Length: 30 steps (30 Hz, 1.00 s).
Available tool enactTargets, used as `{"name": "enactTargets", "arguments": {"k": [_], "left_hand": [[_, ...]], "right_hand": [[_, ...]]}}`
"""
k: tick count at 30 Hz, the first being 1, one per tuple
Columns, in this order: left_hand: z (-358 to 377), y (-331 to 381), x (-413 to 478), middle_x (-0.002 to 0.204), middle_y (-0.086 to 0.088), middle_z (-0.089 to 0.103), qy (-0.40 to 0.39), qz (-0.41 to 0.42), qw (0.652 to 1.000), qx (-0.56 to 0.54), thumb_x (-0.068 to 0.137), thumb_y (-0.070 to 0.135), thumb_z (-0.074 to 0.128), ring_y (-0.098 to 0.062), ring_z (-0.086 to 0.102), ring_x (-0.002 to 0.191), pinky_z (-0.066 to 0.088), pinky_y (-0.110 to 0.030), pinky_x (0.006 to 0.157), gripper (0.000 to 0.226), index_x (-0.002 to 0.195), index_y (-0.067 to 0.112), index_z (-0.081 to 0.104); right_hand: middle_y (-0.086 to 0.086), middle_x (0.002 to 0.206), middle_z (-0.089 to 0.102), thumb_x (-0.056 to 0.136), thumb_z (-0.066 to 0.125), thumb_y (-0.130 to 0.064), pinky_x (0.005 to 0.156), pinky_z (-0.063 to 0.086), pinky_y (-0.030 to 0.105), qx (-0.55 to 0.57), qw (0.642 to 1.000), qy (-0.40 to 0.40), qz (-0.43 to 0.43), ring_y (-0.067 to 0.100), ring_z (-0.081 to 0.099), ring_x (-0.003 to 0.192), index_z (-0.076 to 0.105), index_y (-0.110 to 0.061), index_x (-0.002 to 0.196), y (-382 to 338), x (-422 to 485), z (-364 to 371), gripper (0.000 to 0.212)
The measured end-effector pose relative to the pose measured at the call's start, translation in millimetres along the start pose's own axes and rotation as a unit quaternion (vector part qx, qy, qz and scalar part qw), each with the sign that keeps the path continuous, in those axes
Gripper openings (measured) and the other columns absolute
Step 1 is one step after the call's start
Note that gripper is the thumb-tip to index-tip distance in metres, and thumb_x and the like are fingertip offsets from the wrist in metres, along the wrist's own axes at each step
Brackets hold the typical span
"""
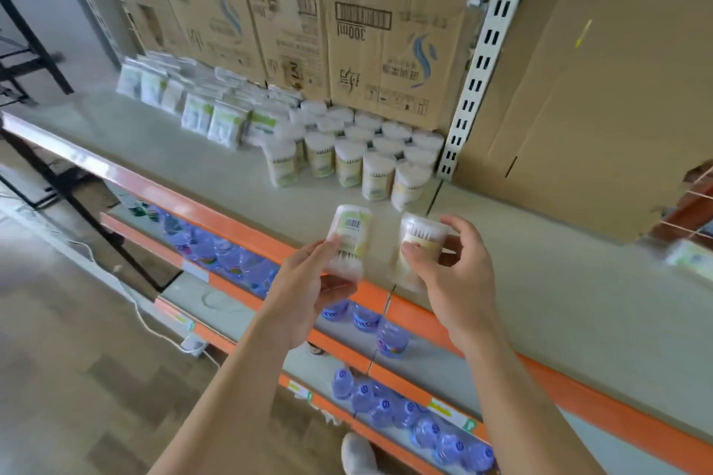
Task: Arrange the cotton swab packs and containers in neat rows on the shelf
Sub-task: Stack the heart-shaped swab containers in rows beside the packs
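A person's left hand [304, 281] grips a clear cotton swab tub with a barcode label [350, 233], fingers curled round it. The right hand [461, 274] grips a second swab tub [422, 239] just beside it. Both tubs are held above the shelf's [185, 158] front edge. Behind stand rows of swab tubs [359, 150], swab packs [193, 108] and cardboard boxes [386, 31].

Printed cardboard sheets [386, 50] at 12 o'clock, text upside down. White slotted upright [486, 62] at 1, plain cardboard panel [598, 89] at 2. Bluish water bottles [424, 428] at 6 on the lower shelves [443, 370]. White cable [142, 316] on the wood floor [77, 378] at 8. Black metal frame [31, 46] at 10. White shoe [357, 453] at 6.
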<state>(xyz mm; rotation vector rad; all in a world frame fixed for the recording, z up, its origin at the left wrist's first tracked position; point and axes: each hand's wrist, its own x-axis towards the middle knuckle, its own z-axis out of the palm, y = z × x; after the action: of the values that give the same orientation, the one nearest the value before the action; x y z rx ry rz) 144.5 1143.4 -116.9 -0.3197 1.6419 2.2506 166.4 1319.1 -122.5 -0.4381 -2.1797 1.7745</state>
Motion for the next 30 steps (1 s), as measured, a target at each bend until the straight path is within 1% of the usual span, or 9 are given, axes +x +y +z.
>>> {"name": "enactTargets", "arguments": {"k": [5, 8, 12, 14, 16, 20, 21, 24, 30], "left_hand": [[-27.5, 19.1, 32.3, 0.086, -0.010, 0.070, -0.037, -0.012, 0.999, -0.006, 0.082, 0.013, 0.064, -0.021, 0.064, 0.081, 0.049, -0.039, 0.089, 0.014, 0.094, 0.009, 0.070], [-44.1, 29.6, 58.4, 0.088, -0.008, 0.071, -0.051, 0.007, 0.998, 0.046, 0.068, 0.018, 0.063, -0.015, 0.063, 0.082, 0.050, -0.028, 0.080, 0.034, 0.099, 0.007, 0.068], [-62.6, 43.4, 96.7, 0.093, -0.008, 0.070, -0.031, 0.025, 0.992, 0.122, 0.059, 0.026, 0.066, -0.014, 0.058, 0.083, 0.045, -0.026, 0.074, 0.053, 0.109, 0.009, 0.068], [-70.1, 50.8, 110.1, 0.093, -0.006, 0.070, -0.031, 0.032, 0.989, 0.142, 0.055, 0.034, 0.068, -0.011, 0.060, 0.082, 0.046, -0.024, 0.070, 0.055, 0.106, 0.015, 0.069], [-75.5, 57.8, 121.6, 0.091, -0.006, 0.068, -0.018, 0.039, 0.989, 0.141, 0.059, 0.029, 0.068, -0.010, 0.061, 0.080, 0.049, -0.023, 0.066, 0.046, 0.103, 0.016, 0.068], [-84.2, 67.5, 135.3, 0.095, -0.020, 0.064, 0.013, 0.094, 0.976, 0.195, 0.056, 0.038, 0.070, -0.020, 0.062, 0.082, 0.054, -0.040, 0.075, 0.045, 0.099, 0.027, 0.067], [-86.2, 68.5, 138.7, 0.091, -0.016, 0.065, 0.020, 0.116, 0.967, 0.225, 0.055, 0.043, 0.069, -0.021, 0.062, 0.082, 0.053, -0.044, 0.079, 0.045, 0.099, 0.030, 0.066], [-88.5, 71.5, 147.9, 0.087, 0.005, 0.065, 0.036, 0.157, 0.940, 0.300, 0.055, 0.052, 0.067, -0.012, 0.061, 0.084, 0.052, -0.039, 0.081, 0.052, 0.103, 0.033, 0.063], [-89.1, 72.6, 153.8, 0.092, 0.012, 0.065, 0.010, 0.182, 0.931, 0.315, 0.050, 0.055, 0.070, -0.007, 0.062, 0.087, 0.054, -0.037, 0.081, 0.057, 0.101, 0.035, 0.056]], "right_hand": [[-0.008, 0.101, 0.067, 0.069, 0.078, -0.038, 0.084, 0.054, 0.046, -0.013, 1.000, 0.012, -0.004, 0.015, 0.064, 0.094, 0.053, -0.042, 0.115, 1.5, 25.6, 44.5, 0.053], [-0.004, 0.106, 0.066, 0.071, 0.078, -0.037, 0.087, 0.052, 0.044, -0.023, 0.999, 0.031, -0.009, 0.017, 0.063, 0.096, 0.052, -0.037, 0.120, 6.1, 43.0, 71.8, 0.056], [-0.009, 0.100, 0.065, 0.071, 0.077, -0.036, 0.082, 0.053, 0.041, -0.015, 0.997, 0.071, 0.002, 0.013, 0.064, 0.090, 0.050, -0.040, 0.116, 9.5, 63.9, 102.1, 0.053], [-0.013, 0.099, 0.064, 0.073, 0.079, -0.031, 0.080, 0.054, 0.038, -0.015, 0.996, 0.084, -0.004, 0.008, 0.063, 0.088, 0.050, -0.037, 0.116, 8.6, 70.5, 114.5, 0.052], [-0.017, 0.099, 0.062, 0.071, 0.077, -0.036, 0.078, 0.054, 0.035, -0.017, 0.996, 0.087, -0.009, 0.003, 0.062, 0.087, 0.051, -0.035, 0.116, 7.9, 75.8, 124.2, 0.053], [-0.022, 0.096, 0.061, 0.069, 0.076, -0.049, 0.070, 0.050, 0.016, -0.037, 0.996, 0.076, -0.019, -0.008, 0.058, 0.086, 0.053, -0.030, 0.120, 5.0, 79.4, 134.2, 0.059], [-0.022, 0.095, 0.062, 0.068, 0.074, -0.054, 0.068, 0.048, 0.013, -0.043, 0.996, 0.072, -0.018, -0.009, 0.058, 0.086, 0.053, -0.029, 0.119, 4.4, 80.0, 136.3, 0.061], [-0.021, 0.092, 0.062, 0.067, 0.072, -0.056, 0.066, 0.045, 0.008, -0.051, 0.996, 0.068, -0.001, -0.010, 0.058, 0.083, 0.053, -0.030, 0.119, 6.2, 81.1, 143.6, 0.061], [-0.021, 0.099, 0.063, 0.073, 0.082, -0.033, 0.069, 0.046, 0.011, -0.083, 0.989, 0.121, 0.016, -0.011, 0.058, 0.088, 0.053, -0.032, 0.120, 5.8, 79.5, 153.2, 0.055]]}}
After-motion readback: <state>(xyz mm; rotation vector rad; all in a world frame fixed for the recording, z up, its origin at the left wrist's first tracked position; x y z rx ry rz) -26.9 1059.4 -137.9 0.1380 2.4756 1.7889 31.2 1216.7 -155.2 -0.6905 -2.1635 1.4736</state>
